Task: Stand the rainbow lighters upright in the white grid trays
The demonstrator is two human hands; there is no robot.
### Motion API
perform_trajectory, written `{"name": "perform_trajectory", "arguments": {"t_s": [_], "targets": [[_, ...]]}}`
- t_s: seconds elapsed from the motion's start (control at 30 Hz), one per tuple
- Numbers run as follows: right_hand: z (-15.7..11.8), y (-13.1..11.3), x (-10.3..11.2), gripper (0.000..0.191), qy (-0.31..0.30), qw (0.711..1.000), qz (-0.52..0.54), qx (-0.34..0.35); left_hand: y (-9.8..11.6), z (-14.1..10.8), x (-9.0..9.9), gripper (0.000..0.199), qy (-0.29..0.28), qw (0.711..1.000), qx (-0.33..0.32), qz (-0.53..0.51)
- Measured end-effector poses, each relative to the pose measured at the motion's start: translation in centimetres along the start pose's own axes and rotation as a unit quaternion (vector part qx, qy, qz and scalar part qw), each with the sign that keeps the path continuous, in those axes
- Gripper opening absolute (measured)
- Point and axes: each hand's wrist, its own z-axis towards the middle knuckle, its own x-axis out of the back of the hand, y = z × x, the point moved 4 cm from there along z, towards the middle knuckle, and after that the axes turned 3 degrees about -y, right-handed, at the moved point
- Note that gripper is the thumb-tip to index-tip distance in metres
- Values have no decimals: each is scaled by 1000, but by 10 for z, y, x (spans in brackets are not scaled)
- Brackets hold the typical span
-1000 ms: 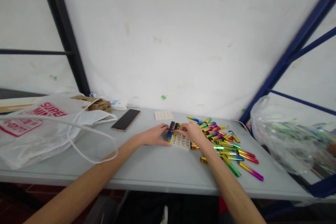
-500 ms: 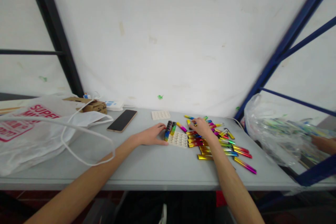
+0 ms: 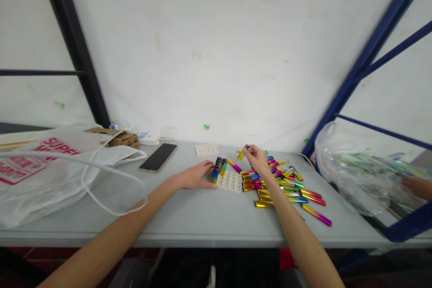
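Observation:
My left hand (image 3: 195, 176) lies at the left side of a cream tray with rows of round holes (image 3: 232, 182). Its thumb and fingers are spread, the thumb at the tray's near corner. Upright in the tray's left part stand several shiny gradient-coloured tubes with dark tops (image 3: 216, 172), resembling lighters. Behind the tray's right side, my right hand (image 3: 257, 160) pinches one yellow metallic tube with a dark end (image 3: 240, 155), tilted and raised a little. A heap of similar tubes (image 3: 283, 193) lies beneath and beside my right forearm.
A second cream tray (image 3: 207, 150) lies near the wall. To the left are a phone (image 3: 158, 157), a white plastic bag (image 3: 60, 166) with a loose white cable (image 3: 101, 166), and a cardboard box (image 3: 123, 138). A clear bag (image 3: 354, 175) and blue rack post (image 3: 354, 72) stand right; another person's hand (image 3: 416, 185) shows there.
My right hand has moved up and slightly left out of the heap, with a tube now showing between its fingertips. My left hand stays at the tray.

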Motion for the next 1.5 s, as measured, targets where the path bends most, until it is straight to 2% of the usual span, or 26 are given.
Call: {"name": "perform_trajectory", "arguments": {"t_s": [0.17, 0.33, 0.43, 0.57, 0.67, 0.83, 1.0, 1.17, 1.27, 1.4, 1.5], "targets": [[-4, -12, -18, 62, 17, 980, 191, -52, -3, 0, -2, 78, 2, 1000, -3, -3], [-12, -26, -33, 63, -52, 953, 286, -84, -5, 0, -2, 79, 9, 1000, -7, -8], [-14, -30, -36, 63, -68, 950, 290, -94, -4, 0, -2, 79, 5, 1000, -7, -8], [-17, -25, -45, 68, -83, 948, 272, -146, -3, 0, -2, 79, -2, 1000, 0, -6], [-20, -21, -48, 63, -60, 956, 236, -166, -3, 0, -2, 79, -2, 1000, 4, -9], [-22, -25, -50, 52, -32, 976, 159, -147, -5, 0, -3, 84, -2, 1000, 6, -13], [-22, -27, -52, 60, -47, 974, 170, -142, -3, 0, -2, 80, 2, 1000, 0, -16], [-22, -38, -43, 70, -72, 980, 179, -52, -1, -1, -2, 79, -2, 1000, 10, -23], [-25, -49, -35, 62, -72, 990, 119, 17, -1, -1, -2, 81, -2, 1000, 14, -22], [-31, -67, -24, 48, -16, 991, -6, 132, 0, -1, -2, 81, -3, 1000, 8, -17], [-34, -71, -27, 43, -65, 985, -63, 150, 0, -1, -2, 81, -8, 1000, 13, -26]]}}
